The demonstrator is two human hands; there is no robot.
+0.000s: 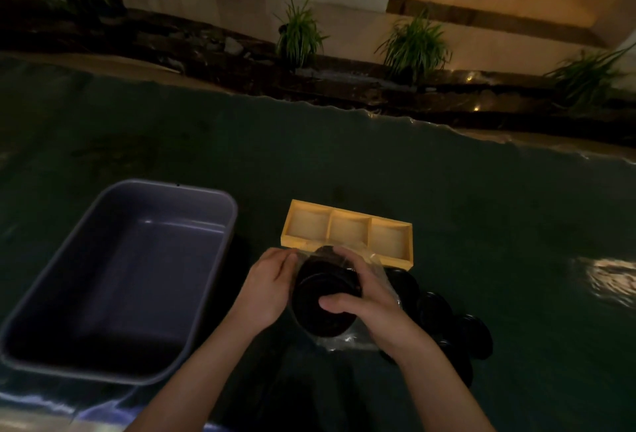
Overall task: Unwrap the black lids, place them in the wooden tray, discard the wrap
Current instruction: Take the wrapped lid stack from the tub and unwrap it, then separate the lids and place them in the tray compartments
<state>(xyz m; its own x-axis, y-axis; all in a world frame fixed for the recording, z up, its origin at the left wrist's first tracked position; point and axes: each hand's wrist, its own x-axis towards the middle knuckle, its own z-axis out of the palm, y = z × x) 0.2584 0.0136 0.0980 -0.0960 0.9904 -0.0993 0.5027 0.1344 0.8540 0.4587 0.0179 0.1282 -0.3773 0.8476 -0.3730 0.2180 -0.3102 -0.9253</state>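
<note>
On a dark green, dimly lit tabletop [378, 170], a stack of round black plastic lids [321, 304] sheathed in clear plastic wrap [347, 338] is held up just near of a pale yellow wooden tray [347, 215]. The stack is gripped by the right hand [370, 297], with the thumb laid across its near face and the fingers curled over its far side. The wrap's left edge is pinched by the left hand [270, 289], fingers closed narrowly on the film. The tray is seen divided into three compartments in a row, all bare. More round black lids [447, 314] are scattered on the table to the right of the hands, partly hidden by the right forearm; whether they are wrapped cannot be told. A large grey rectangular plastic tub [220, 225] is set to the left, well apart from the tray. Potted grassy plants [299, 32] are visible along the far floor.
</note>
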